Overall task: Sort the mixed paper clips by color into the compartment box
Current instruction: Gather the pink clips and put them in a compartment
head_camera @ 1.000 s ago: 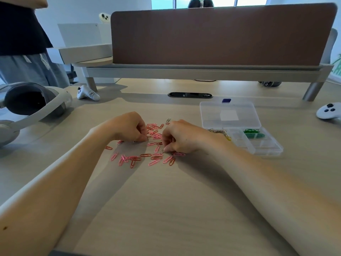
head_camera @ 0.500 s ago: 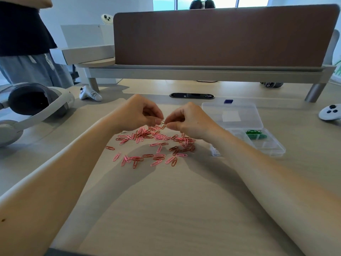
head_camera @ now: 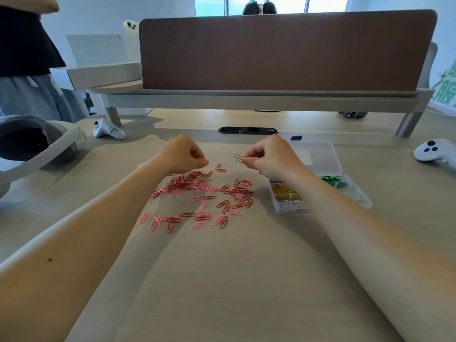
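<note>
Head: right hand (head_camera: 271,160) pinches two dark clips (head_camera: 238,157).

Green Chinese chars, cut off, poss. "服", on wall sign (head_camera: 443,93) at rt edge; scrawl on controller (head_camera: 109,130) illegible

The right grip (head_camera: 271,156) is raised above the tabletop (head_camera: 234,280), pinching two linked dark paper clips (head_camera: 238,157) at its fingertips. The left grip (head_camera: 183,155) hangs opposite with fingers curled against the thumb; whether it holds anything cannot be told. Below them lies a scatter of pink and red clips (head_camera: 202,193). To the right stands the clear compartment box (head_camera: 355,193) with its lid open, with yellow clips (head_camera: 283,190), white clips (head_camera: 292,203) and green clips (head_camera: 333,180) in separate compartments.
</note>
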A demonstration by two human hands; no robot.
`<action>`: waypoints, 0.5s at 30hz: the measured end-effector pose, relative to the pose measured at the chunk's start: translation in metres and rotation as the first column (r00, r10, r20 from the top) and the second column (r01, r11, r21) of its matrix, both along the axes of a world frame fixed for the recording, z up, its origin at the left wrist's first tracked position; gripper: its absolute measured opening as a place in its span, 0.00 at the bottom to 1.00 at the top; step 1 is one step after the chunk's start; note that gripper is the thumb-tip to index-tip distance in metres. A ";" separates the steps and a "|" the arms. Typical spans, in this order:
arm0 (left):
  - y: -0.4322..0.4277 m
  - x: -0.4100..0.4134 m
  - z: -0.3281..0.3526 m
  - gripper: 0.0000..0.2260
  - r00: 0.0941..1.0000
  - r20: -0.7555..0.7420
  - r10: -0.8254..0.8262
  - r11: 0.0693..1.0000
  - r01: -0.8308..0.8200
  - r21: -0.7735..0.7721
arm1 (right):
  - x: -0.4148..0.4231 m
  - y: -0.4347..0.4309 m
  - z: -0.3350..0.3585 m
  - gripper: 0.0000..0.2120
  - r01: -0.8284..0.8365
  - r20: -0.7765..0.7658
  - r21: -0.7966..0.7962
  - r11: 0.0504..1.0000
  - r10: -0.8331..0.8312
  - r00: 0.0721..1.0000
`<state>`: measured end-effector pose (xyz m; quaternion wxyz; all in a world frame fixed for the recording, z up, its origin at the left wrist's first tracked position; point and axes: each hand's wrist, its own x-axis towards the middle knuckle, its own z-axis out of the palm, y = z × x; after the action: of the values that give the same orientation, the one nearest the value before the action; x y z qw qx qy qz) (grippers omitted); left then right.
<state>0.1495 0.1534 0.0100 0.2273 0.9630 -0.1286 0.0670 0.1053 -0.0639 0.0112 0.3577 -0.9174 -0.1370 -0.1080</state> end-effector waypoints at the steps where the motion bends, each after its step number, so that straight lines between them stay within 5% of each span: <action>1: -0.004 0.005 -0.003 0.09 1.000 -0.008 0.011 1.000 -0.011 0.006 | 0.001 -0.001 -0.001 0.07 0.008 0.003 -0.006 1.000 -0.008 1.000; 15: -0.052 0.042 -0.014 0.08 0.997 -0.061 0.050 0.988 -0.041 0.147 | 0.002 -0.048 0.009 0.04 0.079 -0.024 0.028 0.996 -0.078 0.997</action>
<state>0.1919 0.1016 -0.0038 0.1587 0.9813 -0.1039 0.0314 0.1075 -0.1119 0.0203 0.3679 -0.9180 -0.0951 -0.1136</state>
